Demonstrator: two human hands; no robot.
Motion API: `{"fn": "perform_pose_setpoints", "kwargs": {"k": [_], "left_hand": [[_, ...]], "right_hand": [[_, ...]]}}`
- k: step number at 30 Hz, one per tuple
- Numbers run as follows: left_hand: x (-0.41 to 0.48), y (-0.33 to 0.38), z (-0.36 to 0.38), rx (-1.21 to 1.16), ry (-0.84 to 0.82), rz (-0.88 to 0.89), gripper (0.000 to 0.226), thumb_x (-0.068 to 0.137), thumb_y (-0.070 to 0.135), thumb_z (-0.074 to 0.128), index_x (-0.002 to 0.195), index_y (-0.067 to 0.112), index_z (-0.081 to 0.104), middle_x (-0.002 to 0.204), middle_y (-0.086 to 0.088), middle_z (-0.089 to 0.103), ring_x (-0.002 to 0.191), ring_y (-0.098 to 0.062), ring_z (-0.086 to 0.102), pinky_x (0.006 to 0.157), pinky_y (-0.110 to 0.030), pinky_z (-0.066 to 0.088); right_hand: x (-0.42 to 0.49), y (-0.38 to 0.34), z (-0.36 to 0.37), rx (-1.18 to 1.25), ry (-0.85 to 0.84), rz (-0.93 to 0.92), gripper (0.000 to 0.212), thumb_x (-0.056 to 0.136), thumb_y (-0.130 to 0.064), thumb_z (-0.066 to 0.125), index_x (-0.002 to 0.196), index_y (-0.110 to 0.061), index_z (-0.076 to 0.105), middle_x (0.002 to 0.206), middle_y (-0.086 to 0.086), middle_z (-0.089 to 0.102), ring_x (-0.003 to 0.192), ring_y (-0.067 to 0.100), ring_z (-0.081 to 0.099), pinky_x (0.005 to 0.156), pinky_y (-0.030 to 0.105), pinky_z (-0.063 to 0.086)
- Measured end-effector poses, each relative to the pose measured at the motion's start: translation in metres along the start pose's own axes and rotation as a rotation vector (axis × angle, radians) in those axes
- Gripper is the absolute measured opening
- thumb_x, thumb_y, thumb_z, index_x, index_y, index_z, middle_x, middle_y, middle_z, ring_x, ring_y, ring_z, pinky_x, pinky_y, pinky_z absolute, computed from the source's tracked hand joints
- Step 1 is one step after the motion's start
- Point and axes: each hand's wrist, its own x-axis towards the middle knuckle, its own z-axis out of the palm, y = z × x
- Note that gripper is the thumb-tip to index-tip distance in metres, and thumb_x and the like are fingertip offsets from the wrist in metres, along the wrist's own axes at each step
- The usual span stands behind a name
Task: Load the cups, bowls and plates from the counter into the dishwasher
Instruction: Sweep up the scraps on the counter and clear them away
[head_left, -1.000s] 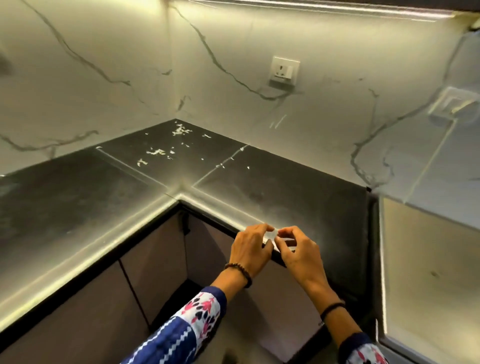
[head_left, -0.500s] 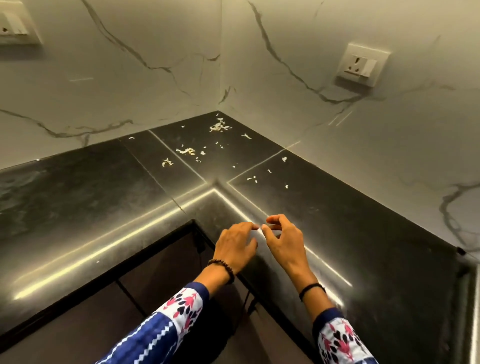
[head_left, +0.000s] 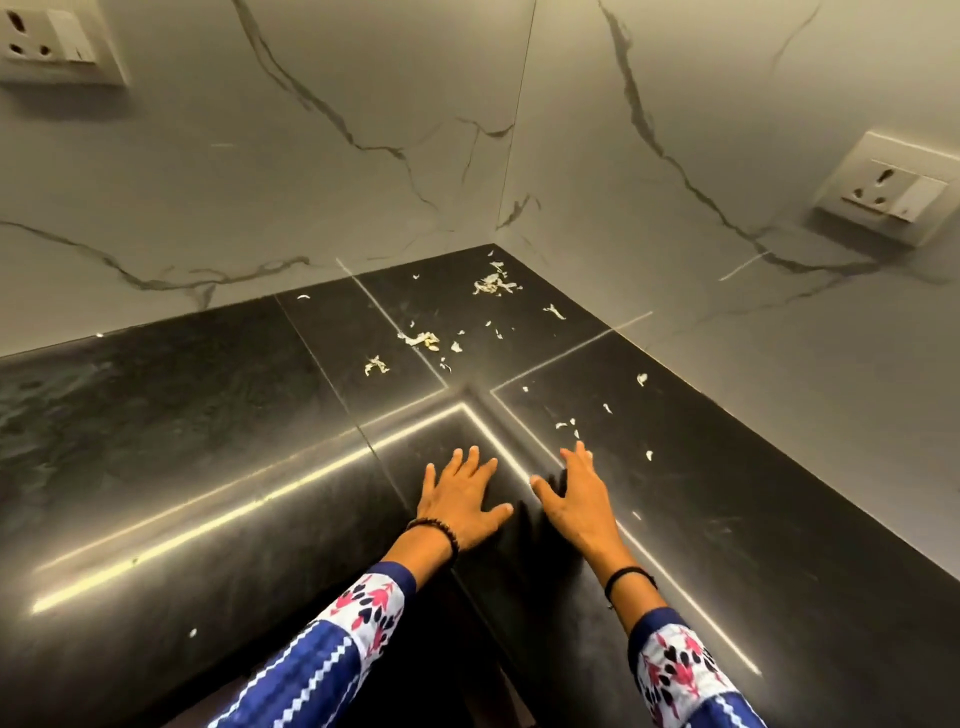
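Both hands — left hand (head_left: 457, 499), right hand (head_left: 582, 499), fingers spread wide, holding nothing — are resting on the polished black stone counter (head_left: 208, 467), apparently finding no dishes; locating crockery comes next.

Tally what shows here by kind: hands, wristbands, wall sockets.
Hands: 2, left hand and right hand
Wristbands: 2, beaded wristband and black wristband
Wall sockets: 2
Total: 6
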Motion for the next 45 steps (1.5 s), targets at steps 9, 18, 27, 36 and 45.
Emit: {"fn": "perform_pose_setpoints", "kwargs": {"k": [9,18,27,36,45], "left_hand": [[0.090,-0.063,-0.022,0.082,-0.165,0.177,0.102,0.076,0.080,0.046,0.154,0.033,-0.001,0.160,0.008,-0.016,0.146,-0.017,-0.022,0.115,-0.052,-0.017],[0.168,-0.070,-0.041,0.084,-0.187,0.250,0.106,0.065,0.090,0.042,0.150,0.045,-0.003,0.159,0.011,-0.020,0.144,-0.017,-0.025,0.116,-0.050,-0.016],[0.197,-0.066,-0.038,0.082,-0.139,0.297,0.107,0.058,0.098,0.034,0.147,0.053,-0.005,0.156,0.016,-0.023,0.144,-0.014,-0.027,0.117,-0.048,-0.016],[0.189,-0.057,-0.043,0.178,-0.043,0.278,0.099,0.072,0.088,0.035,0.153,0.037,0.007,0.161,0.007,-0.008,0.148,-0.014,-0.014,0.120,-0.045,-0.008],[0.194,-0.098,-0.054,0.357,0.421,0.075,0.075,0.080,0.081,0.032,0.145,0.044,0.032,0.159,-0.003,0.022,0.149,-0.027,0.010,0.114,-0.063,-0.003]], "right_hand": [[0.091,-0.021,0.038,-0.244,-0.033,0.197,0.078,0.104,-0.053,0.031,0.159,-0.009,-0.003,0.167,0.014,-0.011,0.153,0.028,-0.016,0.123,0.043,-0.006],[0.106,-0.010,0.032,-0.163,0.219,0.169,0.075,0.104,-0.049,0.039,0.159,-0.009,0.008,0.168,0.005,-0.003,0.154,0.018,-0.012,0.122,0.032,-0.005],[0.117,0.036,-0.003,-0.254,0.244,0.531,0.086,0.098,-0.067,0.022,0.160,-0.011,0.000,0.165,0.021,-0.011,0.152,0.036,-0.016,0.124,0.048,-0.007],[0.193,-0.010,0.029,-0.197,0.111,0.115,0.074,0.103,-0.057,0.025,0.160,-0.014,0.004,0.167,0.009,-0.007,0.154,0.022,-0.013,0.124,0.037,-0.008],[0.235,0.031,-0.007,-0.292,0.320,0.261,0.078,0.102,-0.059,0.025,0.158,-0.005,0.018,0.165,0.023,0.000,0.153,0.036,-0.009,0.125,0.048,-0.003]]}}
